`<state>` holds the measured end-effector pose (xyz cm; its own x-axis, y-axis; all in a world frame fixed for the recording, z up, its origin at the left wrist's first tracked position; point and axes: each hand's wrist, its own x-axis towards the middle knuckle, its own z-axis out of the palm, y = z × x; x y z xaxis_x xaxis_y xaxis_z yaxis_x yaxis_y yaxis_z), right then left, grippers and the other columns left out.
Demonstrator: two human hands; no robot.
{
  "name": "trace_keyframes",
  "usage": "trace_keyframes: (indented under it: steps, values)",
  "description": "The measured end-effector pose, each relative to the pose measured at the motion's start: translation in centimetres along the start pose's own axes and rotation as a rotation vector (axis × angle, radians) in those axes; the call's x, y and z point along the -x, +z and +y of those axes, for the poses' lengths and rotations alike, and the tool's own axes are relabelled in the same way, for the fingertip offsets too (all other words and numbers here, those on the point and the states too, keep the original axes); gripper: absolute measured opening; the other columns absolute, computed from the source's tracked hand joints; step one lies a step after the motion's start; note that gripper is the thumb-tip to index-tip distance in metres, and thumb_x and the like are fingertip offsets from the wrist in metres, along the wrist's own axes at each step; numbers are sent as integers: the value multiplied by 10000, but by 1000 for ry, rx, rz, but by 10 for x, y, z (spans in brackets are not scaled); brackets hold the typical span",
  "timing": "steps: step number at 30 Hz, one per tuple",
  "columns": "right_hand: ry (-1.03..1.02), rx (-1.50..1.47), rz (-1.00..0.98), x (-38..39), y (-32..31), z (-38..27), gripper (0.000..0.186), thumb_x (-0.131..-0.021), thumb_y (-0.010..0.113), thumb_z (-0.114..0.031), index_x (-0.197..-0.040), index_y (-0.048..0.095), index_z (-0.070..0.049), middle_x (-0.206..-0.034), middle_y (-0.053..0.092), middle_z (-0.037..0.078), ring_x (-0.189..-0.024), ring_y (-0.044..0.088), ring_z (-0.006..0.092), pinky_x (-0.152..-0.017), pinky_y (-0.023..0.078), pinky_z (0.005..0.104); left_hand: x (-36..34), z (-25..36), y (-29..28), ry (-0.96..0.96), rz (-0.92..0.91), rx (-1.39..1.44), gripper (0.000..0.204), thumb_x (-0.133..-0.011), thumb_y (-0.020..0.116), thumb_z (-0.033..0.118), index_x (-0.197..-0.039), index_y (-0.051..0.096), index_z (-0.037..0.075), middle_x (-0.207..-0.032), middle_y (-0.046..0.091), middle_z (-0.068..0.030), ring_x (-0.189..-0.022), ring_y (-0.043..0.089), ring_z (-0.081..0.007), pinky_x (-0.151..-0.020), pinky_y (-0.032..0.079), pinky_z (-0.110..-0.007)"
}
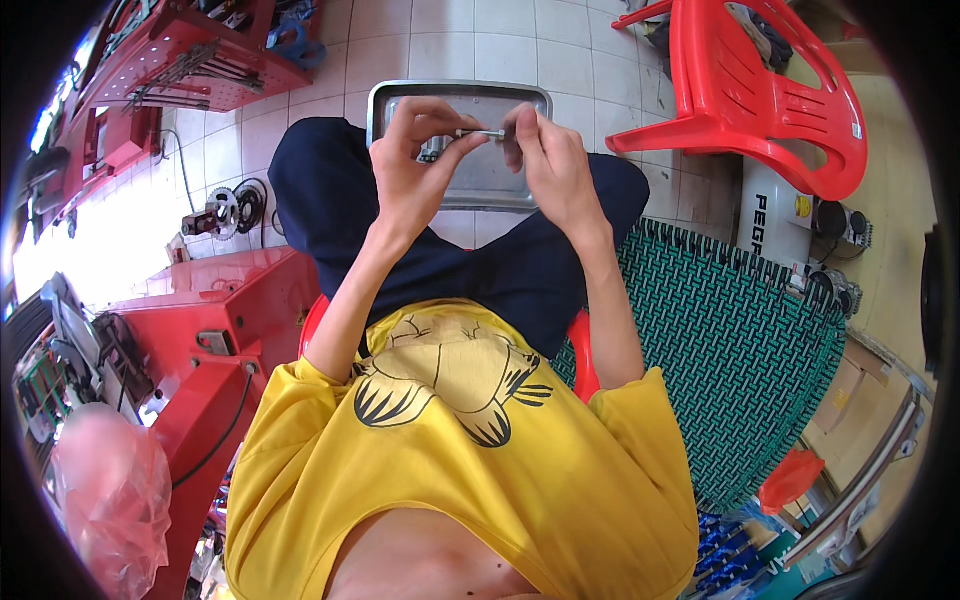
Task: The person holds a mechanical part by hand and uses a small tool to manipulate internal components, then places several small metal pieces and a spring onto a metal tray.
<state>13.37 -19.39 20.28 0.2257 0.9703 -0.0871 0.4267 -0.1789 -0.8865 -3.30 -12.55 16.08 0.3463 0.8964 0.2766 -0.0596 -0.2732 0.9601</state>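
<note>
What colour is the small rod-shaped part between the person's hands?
The small rod-shaped part looks silvery grey; it shows best in the head view.

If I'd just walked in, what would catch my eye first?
Probably the bright yellow shirt filling the lower middle, then the red plastic chair at upper right. At top centre, the left hand pinches a small metal piece above a metal tray, with the right hand close by its end.

Pale tiled floor (440, 55), red plastic chair (735, 115) sits upper right, some green woven surface (740, 350) at right, red metal cabinet (220, 300) left, red perforated rack (235, 90) upper left, plus bright light (110, 240) washes out the left side
</note>
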Motion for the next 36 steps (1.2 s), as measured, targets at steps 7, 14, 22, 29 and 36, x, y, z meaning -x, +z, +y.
trace_keyframes:
  steps: [7,14,22,29,36]
  values:
    - [-137,145,-39,8,1,8,281,-1042,578,-353,-1063,610,-75,-789,702,105,-755,697,308,-672,521,391,3,9,-2,-67,-71,-6,353,-851,767,-97,-1079,516,0,-981,764,-150,-984,740,-189,-871,573,-305]
    - [-144,101,40,16,5,4,260,-1033,601,-295,-958,662,-54,-787,706,103,-703,680,304,-644,511,379,4,9,-5,-19,-101,-65,349,-849,773,-88,-1090,536,-2,-989,766,-140,-988,738,-186,-872,572,-301]
    - [-80,-248,81,14,12,14,295,-1047,599,-267,-956,670,4,-703,665,73,-633,634,143,-597,468,290,3,10,1,-149,-125,64,209,-943,736,87,-1076,599,2,-919,741,-98,-839,734,-168,-785,568,-283]
    - [-113,-122,101,14,8,12,307,-1057,586,-278,-941,661,-4,-705,661,70,-630,633,151,-610,478,293,1,12,-7,-233,-341,-71,272,-1093,524,240,-968,550,-1,-718,598,-86,-645,560,-154,-628,450,-313]
    - [-69,-114,166,15,7,8,235,-1016,651,-281,-987,659,-48,-770,701,73,-662,667,178,-633,504,307,-2,17,-8,-243,-308,-155,223,-1088,525,229,-1031,544,15,-729,561,-107,-620,543,-202,-607,433,-341]
